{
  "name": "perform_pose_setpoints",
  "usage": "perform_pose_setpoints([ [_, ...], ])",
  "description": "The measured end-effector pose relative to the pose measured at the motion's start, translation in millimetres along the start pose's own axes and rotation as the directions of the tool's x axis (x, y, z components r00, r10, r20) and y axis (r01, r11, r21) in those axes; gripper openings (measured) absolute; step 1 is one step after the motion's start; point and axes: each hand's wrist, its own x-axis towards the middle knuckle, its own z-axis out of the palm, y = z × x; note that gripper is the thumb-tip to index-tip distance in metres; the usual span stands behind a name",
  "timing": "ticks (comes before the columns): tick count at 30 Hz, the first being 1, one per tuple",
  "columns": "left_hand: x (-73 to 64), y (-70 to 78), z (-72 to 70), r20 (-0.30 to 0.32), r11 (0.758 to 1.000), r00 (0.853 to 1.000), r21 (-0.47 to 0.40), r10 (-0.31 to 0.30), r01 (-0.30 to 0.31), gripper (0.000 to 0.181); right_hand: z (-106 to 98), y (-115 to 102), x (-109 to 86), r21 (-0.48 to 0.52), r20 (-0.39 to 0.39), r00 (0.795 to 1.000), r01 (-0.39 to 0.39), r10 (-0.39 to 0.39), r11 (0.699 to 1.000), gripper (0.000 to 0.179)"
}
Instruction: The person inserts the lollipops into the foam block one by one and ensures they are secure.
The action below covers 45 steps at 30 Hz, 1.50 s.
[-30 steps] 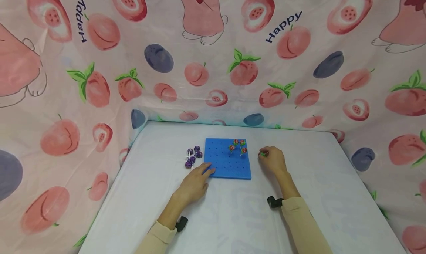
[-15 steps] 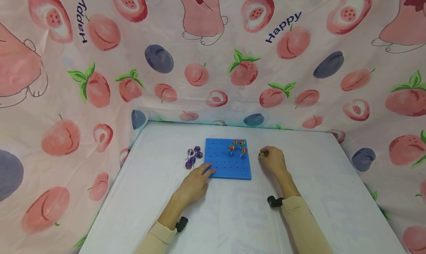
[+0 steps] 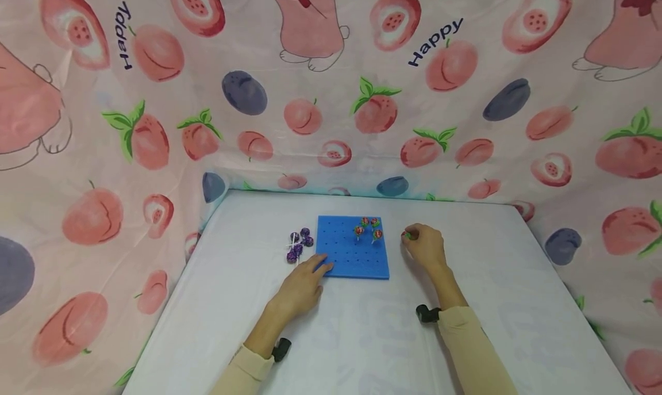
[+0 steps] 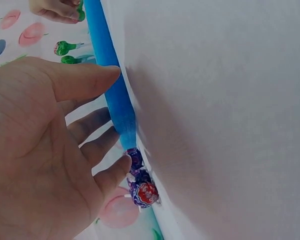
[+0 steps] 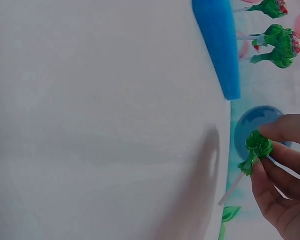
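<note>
A blue foam board (image 3: 351, 268) with rows of small holes lies on the table. Several green-and-red lollipops (image 3: 378, 234) stand upright in its far right part. My left hand (image 3: 302, 286) rests its fingers on the board's near left corner; in the left wrist view the thumb (image 4: 87, 80) touches the edge and the fingers are fairly straight. Just right of the board, my right hand (image 3: 426, 246) pinches a green-wrapped lollipop (image 5: 258, 145) above the table, its white stick slanting down in the right wrist view.
Several purple-wrapped lollipops (image 3: 297, 249) lie in a loose pile left of the board, close to the left hand. The white table (image 3: 362, 337) ends at a fruit-printed cloth (image 3: 331, 125) behind and at both sides.
My right hand has lifted slightly with the lollipop, and its fingers have turned a little. The left hand stays on the board's corner. The head view has shifted slightly.
</note>
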Motion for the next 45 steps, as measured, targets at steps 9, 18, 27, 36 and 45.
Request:
perform_pose_setpoints([
  [9,0.0,0.2,-0.3,-0.01,1.0,1.0,0.001,0.004,-0.004,0.055,-6.5,-11.9,-0.4,0.117,-0.132,0.991,0.047,-0.031,0.992,0.021],
  [18,-1.2,1.3,-1.7,-0.001,1.0,1.0,-0.018,0.0,0.0,0.055,-12.1,-24.6,-5.7,0.22,-0.123,0.992,0.033,-0.006,0.975,0.022],
  [27,-1.8,1.2,-2.3,-0.016,1.0,1.0,-0.02,0.012,-0.012,0.054,-13.3,-30.9,-12.5,0.32,-0.12,0.993,0.037,0.002,0.947,0.023],
  [36,-0.7,0.5,-1.2,-0.017,1.0,1.0,-0.001,0.005,-0.005,0.055,-10.8,-35.7,-18.5,0.412,-0.117,0.993,0.068,-0.021,0.909,0.023],
  [45,-1.7,2.2,-3.2,-0.015,1.0,1.0,-0.014,0.006,-0.006,0.055,-5.7,-35.3,-22.6,0.509,-0.117,0.993,0.084,-0.028,0.857,0.023],
])
